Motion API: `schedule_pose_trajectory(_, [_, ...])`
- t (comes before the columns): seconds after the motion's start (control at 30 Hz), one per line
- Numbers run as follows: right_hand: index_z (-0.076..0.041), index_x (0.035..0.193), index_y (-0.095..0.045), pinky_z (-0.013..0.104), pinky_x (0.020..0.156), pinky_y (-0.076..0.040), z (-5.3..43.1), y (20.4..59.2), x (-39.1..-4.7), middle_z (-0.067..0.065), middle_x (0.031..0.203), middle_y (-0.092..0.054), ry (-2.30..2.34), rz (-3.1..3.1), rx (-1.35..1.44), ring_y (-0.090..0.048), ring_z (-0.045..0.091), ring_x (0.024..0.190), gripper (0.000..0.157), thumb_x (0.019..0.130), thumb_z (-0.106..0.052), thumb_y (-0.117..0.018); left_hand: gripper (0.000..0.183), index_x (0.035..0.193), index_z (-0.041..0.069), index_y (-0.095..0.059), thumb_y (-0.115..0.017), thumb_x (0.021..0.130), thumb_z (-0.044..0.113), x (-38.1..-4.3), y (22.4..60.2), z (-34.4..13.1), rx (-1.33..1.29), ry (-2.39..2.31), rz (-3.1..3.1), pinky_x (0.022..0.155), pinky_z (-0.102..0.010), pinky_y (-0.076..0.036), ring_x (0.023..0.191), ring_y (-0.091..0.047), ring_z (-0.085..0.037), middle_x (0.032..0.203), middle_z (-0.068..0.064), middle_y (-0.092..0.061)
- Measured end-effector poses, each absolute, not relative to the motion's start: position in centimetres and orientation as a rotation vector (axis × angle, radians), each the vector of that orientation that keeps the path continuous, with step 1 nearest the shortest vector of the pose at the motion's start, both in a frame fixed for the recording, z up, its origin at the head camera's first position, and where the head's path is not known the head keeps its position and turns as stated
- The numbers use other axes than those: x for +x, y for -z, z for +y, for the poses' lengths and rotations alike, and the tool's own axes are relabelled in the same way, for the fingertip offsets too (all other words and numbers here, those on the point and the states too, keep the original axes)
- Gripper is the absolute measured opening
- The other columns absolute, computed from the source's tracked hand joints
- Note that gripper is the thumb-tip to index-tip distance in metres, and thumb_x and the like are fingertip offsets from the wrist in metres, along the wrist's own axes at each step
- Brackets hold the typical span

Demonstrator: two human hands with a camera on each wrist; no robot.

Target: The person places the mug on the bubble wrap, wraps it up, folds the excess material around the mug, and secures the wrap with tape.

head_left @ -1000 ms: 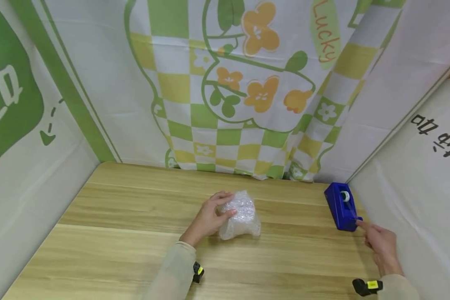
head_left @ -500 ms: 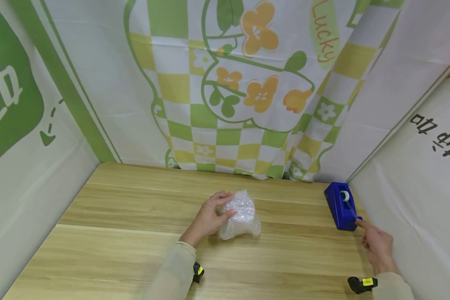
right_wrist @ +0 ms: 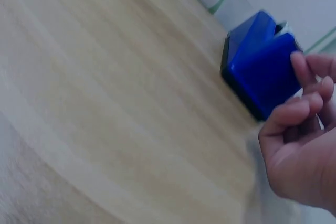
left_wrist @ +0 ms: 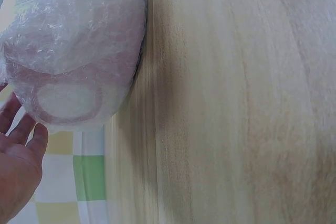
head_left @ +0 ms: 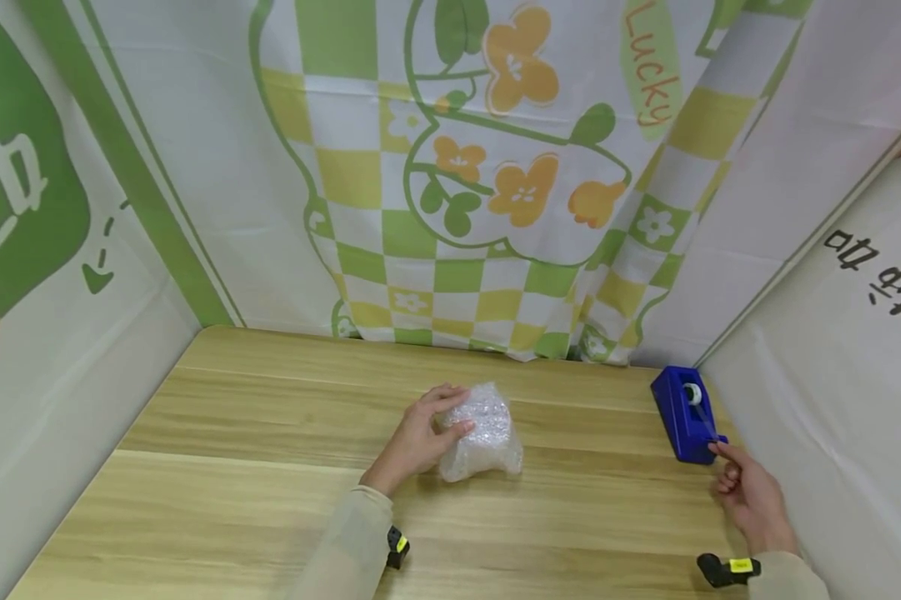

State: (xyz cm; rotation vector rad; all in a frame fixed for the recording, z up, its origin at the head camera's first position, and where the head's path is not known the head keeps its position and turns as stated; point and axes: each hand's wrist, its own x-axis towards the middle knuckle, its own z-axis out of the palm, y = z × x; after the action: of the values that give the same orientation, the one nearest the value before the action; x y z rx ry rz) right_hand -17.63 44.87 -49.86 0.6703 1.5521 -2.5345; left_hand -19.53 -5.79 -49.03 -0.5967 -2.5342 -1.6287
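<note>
My left hand (head_left: 423, 433) grips the left side of a bundle in clear bubble wrap (head_left: 488, 433), thumb and fingers spread over it, on the wooden table. Through the wrap in the left wrist view, a pale rounded object (left_wrist: 68, 98) shows; its kind is hidden. At the right, my right hand (head_left: 753, 496) is at the front of a blue tape dispenser (head_left: 675, 408). Its thumb and index finger pinch at the end of the clear tape (head_left: 705, 423), which runs from the roll (head_left: 693, 393). The other fingers are curled in, as the right wrist view shows.
The wooden table (head_left: 270, 500) reaches back to a green and yellow checked curtain (head_left: 495, 208). White printed cloth walls stand at left and right, the right wall (head_left: 818, 375) close beside the dispenser. A black wrist camera (head_left: 723, 570) sits at my right cuff.
My right hand has moved slightly left and its wrist has turned, the fingertips staying at the dispenser's front. My left hand and the bubble-wrapped bundle have stayed still.
</note>
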Motion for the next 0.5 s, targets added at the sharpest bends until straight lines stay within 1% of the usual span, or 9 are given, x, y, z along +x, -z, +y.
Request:
schedule_pose_trajectory(0.1, [-0.01,0.087,-0.076,0.026,0.063,-0.018,45.3,50.6,-17.5,-0.006,0.059,-0.041,2.598,1.461,0.515,-0.024,0.011,0.061,0.038,0.109,-0.017,-0.046,0.05,0.137,0.003,-0.061,-0.076,0.091,0.016,-19.5,49.1,-5.7,-0.594,1.634,-2.527,0.119,-0.054,-0.027,0.143,-0.039,-0.036,0.146,-0.013,-0.054])
schedule_pose_trajectory(0.2, [-0.008,0.089,-0.076,0.027,0.064,-0.017,45.4,51.2,-17.6,-0.005,0.059,-0.043,2.649,1.426,0.459,-0.022,0.012,0.062,0.038,0.109,-0.016,-0.045,0.05,0.137,0.004,-0.061,-0.076,0.092,0.016,-19.5,49.1,-5.7,-0.594,1.633,-2.522,0.118,-0.055,-0.027,0.143,-0.039,-0.037,0.147,-0.014,-0.053])
schedule_pose_trajectory(0.3, [-0.008,0.089,-0.076,0.027,0.064,-0.017,45.4,51.5,-17.5,-0.003,0.06,-0.048,2.674,1.424,0.473,-0.025,0.013,0.061,0.036,0.108,-0.014,-0.046,0.05,0.137,0.003,-0.061,-0.076,0.092,0.016,-19.5,49.2,-5.7,-0.597,1.638,-2.519,0.118,-0.054,-0.027,0.143,-0.039,-0.037,0.147,-0.014,-0.053])
schedule_pose_trajectory(0.4, [-0.009,0.089,-0.076,0.027,0.064,-0.019,45.3,51.6,-17.5,-0.002,0.063,-0.055,2.68,1.426,0.51,-0.031,0.013,0.059,0.033,0.107,-0.014,-0.049,0.049,0.137,0.003,-0.061,-0.075,0.092,0.017,-19.4,49.2,-5.7,-0.593,1.643,-2.516,0.118,-0.054,-0.028,0.143,-0.039,-0.037,0.147,-0.013,-0.053])
schedule_pose_trajectory(0.5, [-0.01,0.089,-0.076,0.024,0.061,-0.024,45.3,51.5,-17.6,-0.003,0.065,-0.056,2.677,1.431,0.541,-0.037,0.012,0.058,0.031,0.107,-0.014,-0.051,0.049,0.138,0.004,-0.061,-0.075,0.092,0.018,-19.4,49.2,-5.7,-0.585,1.642,-2.516,0.118,-0.055,-0.028,0.143,-0.039,-0.037,0.147,-0.013,-0.053])
